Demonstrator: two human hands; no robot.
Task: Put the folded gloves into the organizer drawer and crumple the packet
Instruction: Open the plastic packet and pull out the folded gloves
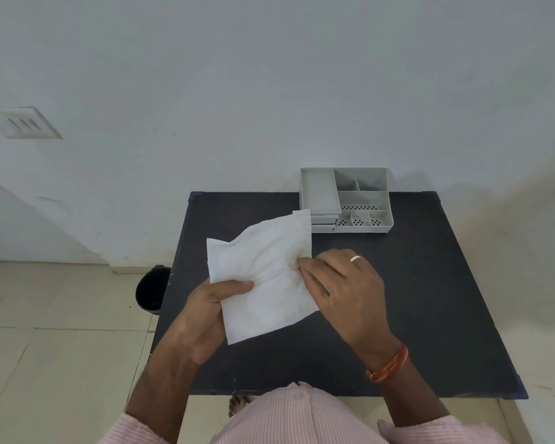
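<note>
While the white packet [263,277] is held above the dark counter [430,315], the left hand [205,315] pinches its lower left edge between thumb and fingers, and the right hand [343,283] has its fingertips pressed together on the packet's right edge, apparently working at the opening. The folded gloves are not visible and presumably lie inside the packet; this cannot be confirmed. A grey organizer [346,200] stands at the far edge of the counter, against the wall, well apart from the hands, with its drawers at the front left corner just behind the packet's raised upper corner. Whether a drawer is pulled out cannot be told. Risks from this position: a sharp pull by the right grip could tear the thin paper unevenly or unfold the gloves as they come out; a loosened left pinch could drop the packet; and a closed drawer would need a free hand first. A black bin [151,290] stands on the floor to the left.
</note>
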